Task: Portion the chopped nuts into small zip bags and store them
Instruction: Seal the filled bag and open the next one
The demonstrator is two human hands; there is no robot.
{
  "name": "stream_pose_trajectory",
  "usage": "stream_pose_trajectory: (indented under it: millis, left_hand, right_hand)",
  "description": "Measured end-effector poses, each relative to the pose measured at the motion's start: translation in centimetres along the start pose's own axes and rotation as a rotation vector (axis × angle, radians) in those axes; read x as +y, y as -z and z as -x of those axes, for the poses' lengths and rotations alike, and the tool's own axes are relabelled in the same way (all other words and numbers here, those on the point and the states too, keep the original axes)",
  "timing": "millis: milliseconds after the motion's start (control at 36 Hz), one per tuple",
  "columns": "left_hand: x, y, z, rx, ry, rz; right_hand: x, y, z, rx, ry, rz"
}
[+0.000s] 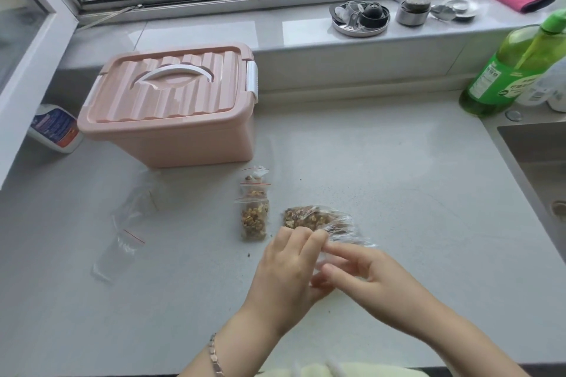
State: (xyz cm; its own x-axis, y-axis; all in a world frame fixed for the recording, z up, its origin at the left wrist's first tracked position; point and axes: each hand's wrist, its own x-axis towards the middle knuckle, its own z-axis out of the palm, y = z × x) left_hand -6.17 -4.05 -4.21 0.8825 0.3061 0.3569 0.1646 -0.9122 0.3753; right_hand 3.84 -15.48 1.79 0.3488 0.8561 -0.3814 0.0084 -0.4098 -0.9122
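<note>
Grey stone surface [382, 162] runs under a window, with a sink at the far right edge. Both hands work together low in the frame: the left hand [288, 269] and right hand [364, 269] pinch the open end of the nut bag [318, 222], a crinkled clear bag lying on its side, its brown load bunched just beyond the fingertips. So each grip is grasping that bag's mouth, not slack.

To do this step well, the person probably should press the air out first, keep crumbs clear of the seal strip, then run the fingers along it from one side to the other until it closes fully.

Just left of the grip lie filled bags [254, 208], small, clear, with red seal lines and pale chopped nuts showing through; they overlap in a row. Further left sit empty bags [122, 239], flat and glassy. Beyond those, the pink box [171, 104] stands shut, likely the storage place.
</note>
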Motion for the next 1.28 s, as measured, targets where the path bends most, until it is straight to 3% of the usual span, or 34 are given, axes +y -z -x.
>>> stream_pose_trajectory:
  millis: [194, 333, 611, 694, 778, 833, 889, 972, 1056, 1139, 1278]
  left_hand:
    - [0.0, 0.0, -0.1, 0.006, 0.01, -0.028]
    - [0.2, -0.4, 0.1, 0.038, 0.009, -0.008]
    - [1.3, -0.7, 0.8, -0.027, 0.093, 0.015]
    - [1.2, -1.0, 1.0, -0.006, 0.125, -0.009]
    - [0.5, -1.1, 1.2, -0.046, 0.24, 0.034]
    - [0.1, -1.1, 1.6, -0.132, 0.346, 0.106]
    - [-0.2, -1.0, 2.2, -0.234, 0.448, 0.181]
    - [-0.2, -1.1, 3.0, -0.5, 0.525, 0.257]
    - [-0.1, -1.4, 3.0, -0.688, 0.544, 0.174]
    - [-0.6, -1.8, 2.1, -0.695, 0.623, 0.133]
    - [-2.4, -2.2, -0.1, -0.698, 0.695, 0.215]
  right_hand:
    - [0.9, 0.1, -0.4, -0.01, -0.07, -0.129]
    - [0.3, 0.0, -0.1, -0.174, -0.055, -0.278]
    - [0.6, 0.4, 0.4, -0.215, -0.008, -0.204]
    - [1.3, 0.9, 0.4, -0.084, -0.054, -0.204]
    - [3.1, 2.4, 0.1, 0.229, -0.107, -0.252]
    - [5.7, 4.0, -0.2, 0.466, -0.181, -0.116]
    - [8.8, 5.4, -0.4, 0.582, -0.353, 0.095]
    - [12.8, 6.0, -0.5, 0.483, -0.627, 0.244]
    - [15.0, 5.4, -0.9, 0.406, -0.659, 0.286]
    - [15.9, 4.6, -1.7, 0.416, -0.625, 0.227]
    - [15.1, 4.1, -2.4, 0.525, -0.53, -0.094]
